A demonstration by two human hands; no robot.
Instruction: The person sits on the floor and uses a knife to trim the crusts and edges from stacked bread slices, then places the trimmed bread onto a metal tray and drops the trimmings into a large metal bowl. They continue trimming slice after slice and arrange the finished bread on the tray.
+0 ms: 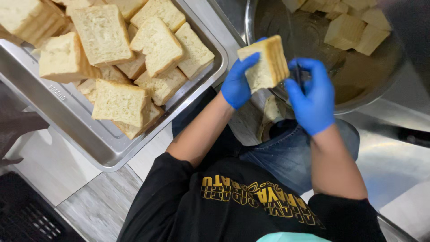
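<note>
While the stack of bread slices (265, 62) is clasped at its near face by the blue-gloved fingers (247, 60) of the left hand (236, 83), its browned crust edges are turned towards the right hand (313, 96). That stack is held in the air at the centre of the view, just over the near rim of a large metal bowl (358, 80), with the bowl lying at about two o'clock from it. The right hand, also in a blue glove, is curled at three o'clock from the stack, and its fingers are pinched around a thin dark tool (298, 74) whose kind cannot be told; the tool is set close against the crust side of the stack. Inside the bowl, cut pieces of bread (354, 27) are heaped towards the far wall, at one o'clock from the hands. At ten o'clock from the hands a steel tray (80, 130) is seen, tilted across the view, and thick white bread slices (134, 54) are piled loosely in it. Beneath the hands, blue jeans (286, 157) and a black shirt (233, 201) with yellow lettering are seen at six o'clock. A pale tiled floor (58, 166) is shown under the tray at eight o'clock, and a dark crate (27, 215) is glimpsed in the lower left corner.
</note>
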